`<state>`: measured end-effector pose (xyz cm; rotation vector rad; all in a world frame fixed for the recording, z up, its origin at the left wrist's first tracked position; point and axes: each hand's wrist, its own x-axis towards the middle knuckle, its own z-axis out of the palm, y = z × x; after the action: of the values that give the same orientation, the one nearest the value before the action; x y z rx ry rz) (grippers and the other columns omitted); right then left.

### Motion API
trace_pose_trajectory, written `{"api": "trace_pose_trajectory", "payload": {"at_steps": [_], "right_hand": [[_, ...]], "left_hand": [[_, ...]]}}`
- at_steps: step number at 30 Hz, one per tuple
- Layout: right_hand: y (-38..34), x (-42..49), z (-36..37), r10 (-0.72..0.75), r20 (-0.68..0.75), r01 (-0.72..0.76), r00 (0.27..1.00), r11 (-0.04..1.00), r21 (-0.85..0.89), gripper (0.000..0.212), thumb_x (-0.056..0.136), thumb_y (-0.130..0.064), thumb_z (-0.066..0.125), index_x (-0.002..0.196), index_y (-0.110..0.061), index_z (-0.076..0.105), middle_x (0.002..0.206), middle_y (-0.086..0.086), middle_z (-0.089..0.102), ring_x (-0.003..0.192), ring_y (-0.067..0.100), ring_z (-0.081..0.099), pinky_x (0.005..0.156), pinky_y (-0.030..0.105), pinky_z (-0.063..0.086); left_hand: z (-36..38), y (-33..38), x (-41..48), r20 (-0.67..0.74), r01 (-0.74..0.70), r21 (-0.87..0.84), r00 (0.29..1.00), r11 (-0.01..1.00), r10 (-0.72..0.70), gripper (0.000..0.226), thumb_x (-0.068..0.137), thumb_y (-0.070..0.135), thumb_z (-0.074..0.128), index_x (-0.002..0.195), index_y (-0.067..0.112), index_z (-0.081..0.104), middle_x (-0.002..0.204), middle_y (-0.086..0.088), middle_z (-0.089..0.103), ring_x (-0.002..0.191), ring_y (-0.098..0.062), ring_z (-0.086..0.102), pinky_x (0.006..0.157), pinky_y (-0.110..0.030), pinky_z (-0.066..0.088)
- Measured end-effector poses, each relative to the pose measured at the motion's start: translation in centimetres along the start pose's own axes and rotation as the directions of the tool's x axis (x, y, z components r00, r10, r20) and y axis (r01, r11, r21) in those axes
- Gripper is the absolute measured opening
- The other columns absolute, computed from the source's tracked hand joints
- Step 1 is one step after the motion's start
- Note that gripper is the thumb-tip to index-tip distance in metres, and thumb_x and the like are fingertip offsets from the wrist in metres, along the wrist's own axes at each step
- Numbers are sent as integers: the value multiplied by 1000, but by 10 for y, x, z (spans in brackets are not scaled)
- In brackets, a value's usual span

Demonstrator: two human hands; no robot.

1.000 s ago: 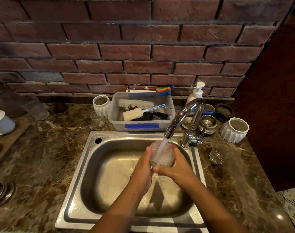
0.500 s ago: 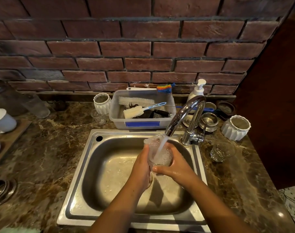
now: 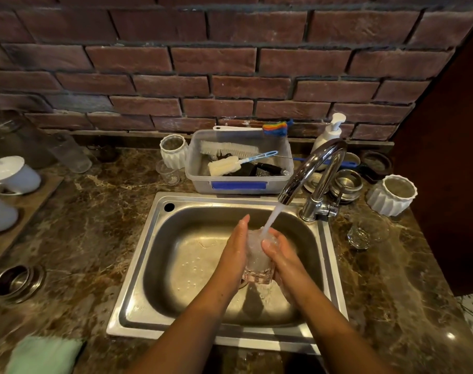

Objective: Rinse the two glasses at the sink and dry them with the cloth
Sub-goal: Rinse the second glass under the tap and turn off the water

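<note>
Left hand (image 3: 236,248)'s straight fingers (image 3: 242,225) press the glass (image 3: 257,263); right hand (image 3: 281,252) grips it.

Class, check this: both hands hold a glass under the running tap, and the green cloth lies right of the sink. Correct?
No. The head view shows the green cloth left of the sink, not right. The left hand and right hand do hold the glass under the running tap.

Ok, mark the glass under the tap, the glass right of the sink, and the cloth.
rinsed glass (image 3: 255,259), head view, side wall.
counter glass (image 3: 360,237), head view, thick base.
cloth (image 3: 43,354), head view, fabric middle.
</note>
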<state>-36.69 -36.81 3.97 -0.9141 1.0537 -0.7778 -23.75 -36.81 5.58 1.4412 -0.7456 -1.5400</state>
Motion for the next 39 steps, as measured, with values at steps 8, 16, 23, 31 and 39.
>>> {"api": "trace_pose_trajectory", "payload": {"at_steps": [8, 16, 23, 31, 39], "right_hand": [[3, -5, 8, 170, -16, -168, 985, 980, 104, 54, 85, -52, 62, 128, -18, 62, 118, 14, 73, 109, 32, 71, 97, 58, 54], [5, -25, 13, 340, -22, -339, 940, 940, 40, 58, 87, -63, 60, 126, -20, 64, 109, 17, 76, 100, 35, 74, 90, 50, 59], [0, -53, 19, 445, -25, -441, 895, 893, 86, 62, 84, -64, 62, 119, -13, 70, 103, 16, 78, 89, 30, 76, 65, 37, 62], [-14, -77, 34, 368, -130, -349, 921, 926, 145, 56, 85, -56, 69, 116, -9, 70, 99, 19, 78, 91, 34, 75, 72, 41, 63], [-34, -79, 42, 308, -169, -298, 936, 951, 86, 56, 81, -51, 75, 117, -9, 69, 102, 18, 77, 94, 33, 75, 70, 41, 62]], "left_hand": [[-10, -26, -11, -39, 113, 35, 993, 993, -112, 71, 62, 96, 44, 112, 50, 66, 124, -2, 71, 111, -22, 70, 102, -52, 53], [-12, -36, -33, -44, 200, 102, 980, 974, -196, 73, 89, 81, 31, 131, 31, 63, 115, -9, 75, 102, -25, 75, 94, -49, 58], [-12, -27, -71, -29, 217, 81, 976, 973, -215, 63, 99, 68, 29, 126, 24, 66, 114, -12, 75, 99, -28, 75, 86, -50, 61], [-8, -4, -104, 19, 183, 157, 982, 971, -188, 56, 105, 59, 24, 115, 23, 66, 108, -13, 75, 99, -30, 71, 89, -46, 59], [-19, -1, -117, 68, 131, 48, 989, 990, -134, 41, 105, 47, 43, 121, 15, 64, 109, -15, 76, 101, -32, 73, 94, -51, 58]]}}
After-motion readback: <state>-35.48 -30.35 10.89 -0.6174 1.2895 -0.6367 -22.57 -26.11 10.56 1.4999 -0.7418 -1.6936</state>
